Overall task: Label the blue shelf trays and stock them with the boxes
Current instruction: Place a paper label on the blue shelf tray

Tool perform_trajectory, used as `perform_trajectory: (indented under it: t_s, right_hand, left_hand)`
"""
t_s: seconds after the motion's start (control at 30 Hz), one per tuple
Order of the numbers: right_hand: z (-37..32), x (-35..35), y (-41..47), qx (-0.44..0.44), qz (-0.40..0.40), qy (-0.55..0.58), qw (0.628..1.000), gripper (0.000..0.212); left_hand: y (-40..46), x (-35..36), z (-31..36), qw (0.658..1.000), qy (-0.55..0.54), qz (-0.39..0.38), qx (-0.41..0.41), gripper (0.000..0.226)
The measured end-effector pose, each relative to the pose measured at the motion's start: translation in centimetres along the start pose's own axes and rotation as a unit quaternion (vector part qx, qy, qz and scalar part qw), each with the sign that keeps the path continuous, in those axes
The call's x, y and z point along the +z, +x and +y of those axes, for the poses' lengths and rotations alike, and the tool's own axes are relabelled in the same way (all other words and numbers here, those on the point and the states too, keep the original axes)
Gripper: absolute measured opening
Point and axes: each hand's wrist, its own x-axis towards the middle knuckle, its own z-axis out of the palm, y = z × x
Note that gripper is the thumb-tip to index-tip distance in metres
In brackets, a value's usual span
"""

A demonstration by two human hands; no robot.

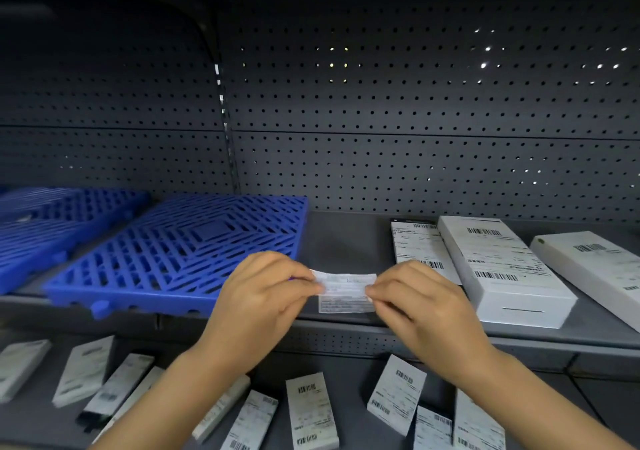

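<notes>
A small white printed label [346, 292] is pinched between both hands in front of the grey shelf edge. My left hand [268, 292] grips its left end and my right hand [412, 297] grips its right end. To the left, a blue lattice tray [180, 252] lies flat on the shelf, its front corner just left of my left hand. A second blue tray [45, 224] sits further left. Three white boxes with barcodes lie on the shelf to the right: a thin one [420, 245], a thick one [502, 269] and one at the edge [602, 266].
The grey shelf [346, 235] has a perforated back panel [415, 120] behind it. A lower shelf holds several white barcoded boxes [311, 411], some lying, some leaning, spread from left to right under my forearms.
</notes>
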Motion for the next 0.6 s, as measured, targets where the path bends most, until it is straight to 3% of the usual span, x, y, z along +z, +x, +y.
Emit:
perform_trajectory:
  t_s: [0.23, 0.6]
  right_hand:
    - [-3.3, 2.3, 2.9, -0.038, 0.021, 0.011, 0.999, 0.008]
    - [-14.0, 13.8, 11.7, -0.082, 0.013, 0.016, 0.996, 0.008]
  left_hand:
    - [-1.7, -3.7, -3.0, 0.997, 0.037, 0.068, 0.023, 0.01]
    - [-9.6, -13.5, -16.1, 0.994, 0.088, 0.068, 0.004, 0.01]
